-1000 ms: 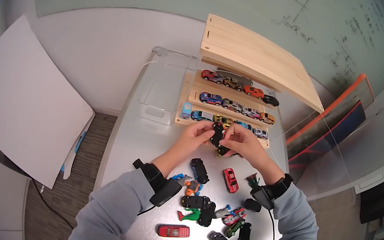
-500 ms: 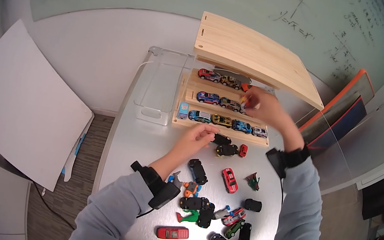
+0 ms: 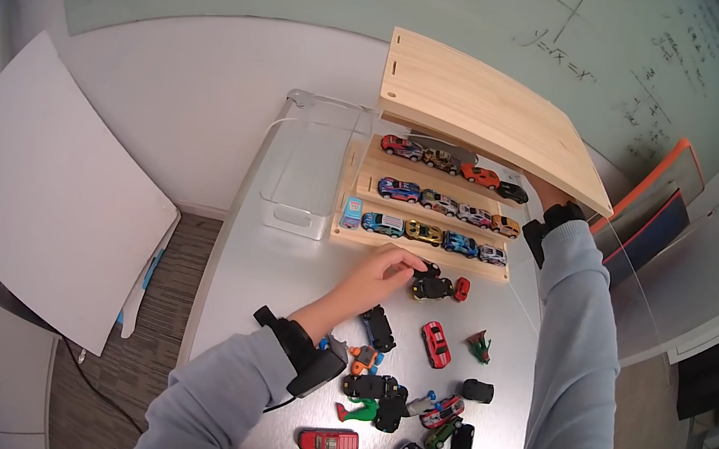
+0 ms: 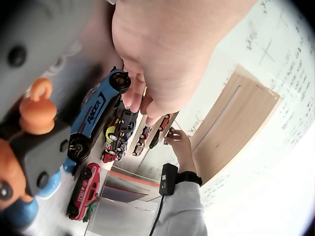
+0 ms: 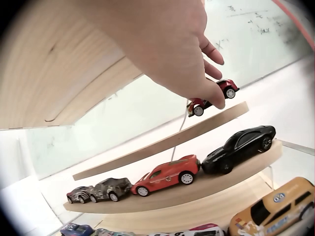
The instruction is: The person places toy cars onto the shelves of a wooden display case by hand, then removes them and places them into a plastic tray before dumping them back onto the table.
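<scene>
Up at the wooden display rack (image 3: 490,114), my right hand (image 3: 545,192) reaches beneath the top panel, which hides its fingers in the head view. The right wrist view shows my right hand (image 5: 167,54) pinching a small red toy car (image 5: 229,91) above the uppermost shelf strip (image 5: 162,147). Below that strip, a black car (image 5: 241,147) and an orange-red car (image 5: 167,177) stand on a shelf. My left hand (image 3: 374,281) hovers low over the table, fingers loosely bent, fingertips right at a black toy car (image 3: 430,269). Another black car (image 3: 434,290) lies beside it.
Several toy cars and figures lie about the metal table (image 3: 259,265), including a red car (image 3: 434,345), a red van (image 3: 328,441) and a green figure (image 3: 479,345). A clear plastic bin (image 3: 294,219) stands left of the rack. A clear panel (image 3: 624,276) is at right.
My right hand has left the black cars by the left hand and moved up and right with the red car, now under the rack's top panel. My left hand stays near the black cars.
</scene>
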A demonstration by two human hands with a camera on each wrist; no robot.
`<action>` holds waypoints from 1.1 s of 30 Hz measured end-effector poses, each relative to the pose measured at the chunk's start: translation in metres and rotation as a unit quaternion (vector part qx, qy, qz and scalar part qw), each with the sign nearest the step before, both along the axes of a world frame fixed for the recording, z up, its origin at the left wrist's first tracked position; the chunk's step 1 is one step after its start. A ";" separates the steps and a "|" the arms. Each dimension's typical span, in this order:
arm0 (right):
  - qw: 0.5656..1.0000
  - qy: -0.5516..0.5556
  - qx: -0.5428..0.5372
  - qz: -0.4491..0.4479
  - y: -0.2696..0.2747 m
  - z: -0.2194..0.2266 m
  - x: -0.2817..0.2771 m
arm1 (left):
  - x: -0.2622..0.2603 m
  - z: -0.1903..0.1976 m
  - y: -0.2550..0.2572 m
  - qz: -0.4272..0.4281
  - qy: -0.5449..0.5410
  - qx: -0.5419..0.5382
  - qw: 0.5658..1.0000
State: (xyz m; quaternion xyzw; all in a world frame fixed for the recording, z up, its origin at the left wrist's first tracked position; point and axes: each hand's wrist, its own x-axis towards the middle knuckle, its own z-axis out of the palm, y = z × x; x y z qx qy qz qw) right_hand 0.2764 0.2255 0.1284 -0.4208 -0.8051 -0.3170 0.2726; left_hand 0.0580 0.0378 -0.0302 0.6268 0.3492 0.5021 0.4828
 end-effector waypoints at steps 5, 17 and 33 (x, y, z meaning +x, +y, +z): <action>1.000 -0.014 0.001 -0.006 0.001 -0.004 -0.003 | 0.000 0.000 -0.001 0.002 0.016 0.019 1.000; 0.979 -0.138 -0.137 -0.069 -0.065 -0.017 -0.015 | 0.002 0.004 -0.009 -0.019 0.127 0.091 0.988; 0.912 -0.109 -0.376 0.122 -0.176 -0.072 -0.019 | 0.002 0.012 -0.013 -0.015 0.123 0.025 0.992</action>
